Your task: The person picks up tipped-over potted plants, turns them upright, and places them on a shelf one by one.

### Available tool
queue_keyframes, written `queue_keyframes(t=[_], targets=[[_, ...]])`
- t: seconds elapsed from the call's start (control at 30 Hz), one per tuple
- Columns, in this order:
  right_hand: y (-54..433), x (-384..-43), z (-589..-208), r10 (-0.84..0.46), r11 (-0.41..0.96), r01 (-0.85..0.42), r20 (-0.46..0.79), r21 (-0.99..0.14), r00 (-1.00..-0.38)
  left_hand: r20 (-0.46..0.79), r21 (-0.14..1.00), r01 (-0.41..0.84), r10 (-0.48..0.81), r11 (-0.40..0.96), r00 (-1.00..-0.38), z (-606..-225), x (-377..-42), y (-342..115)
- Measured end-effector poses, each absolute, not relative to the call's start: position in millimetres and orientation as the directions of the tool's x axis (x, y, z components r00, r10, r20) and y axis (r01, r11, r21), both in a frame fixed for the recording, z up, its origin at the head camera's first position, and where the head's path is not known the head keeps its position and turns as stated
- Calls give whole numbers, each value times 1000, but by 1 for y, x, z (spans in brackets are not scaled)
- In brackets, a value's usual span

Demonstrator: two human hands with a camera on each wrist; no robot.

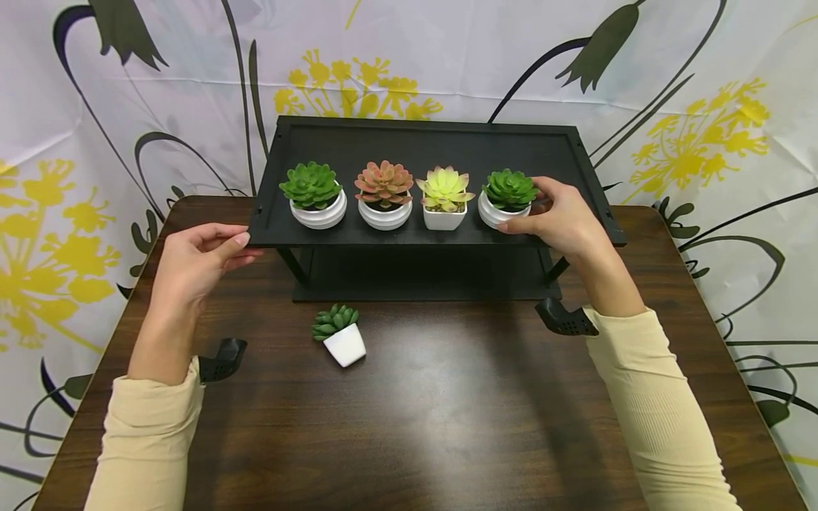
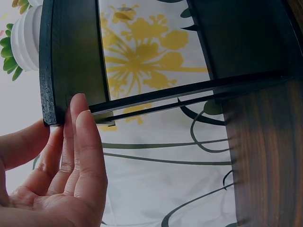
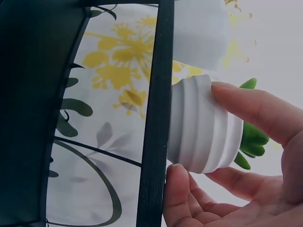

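Note:
A black two-tier shelf stands on the table, and a row of potted succulents lines the front of its top board. At the right end of that row, my right hand grips the ribbed white pot of a green succulent; in the right wrist view the pot sits against the board between thumb and fingers. My left hand pinches the front left corner of the top board, thumb above and fingers below, as the left wrist view shows with the board's edge.
Beside the held pot stand a yellow-green succulent, a pinkish one and another green one. A small succulent in a white pot lies tilted on the brown wooden table. Behind hangs a floral cloth.

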State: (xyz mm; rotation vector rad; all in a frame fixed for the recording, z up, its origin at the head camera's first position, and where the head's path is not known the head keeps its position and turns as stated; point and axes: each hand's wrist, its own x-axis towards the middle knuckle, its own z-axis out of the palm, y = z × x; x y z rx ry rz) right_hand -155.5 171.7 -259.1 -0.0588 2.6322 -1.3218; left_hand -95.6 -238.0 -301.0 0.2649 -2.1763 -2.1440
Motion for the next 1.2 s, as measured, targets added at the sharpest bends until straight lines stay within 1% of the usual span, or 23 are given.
queue_keyframes(t=[0.17,0.67,0.9,1.2], targets=[[175,-152,-257,-126,607,48,-155,-793,-980,-68,997,-73,-180,24,-981,-301,-95,-238],[186,-135,-256,-111,626,59,-164,-778,-980,-66,998,-64,-173,-20,-983,-301,-96,-238],[188,-127,-257,-106,643,39,-139,-765,-985,-67,998,-63,-172,-24,-983,-301,-96,-238],[189,-118,-263,-133,651,-4,-109,-759,-985,-71,997,-68,-173,-27,-982,-301,-95,-238]])
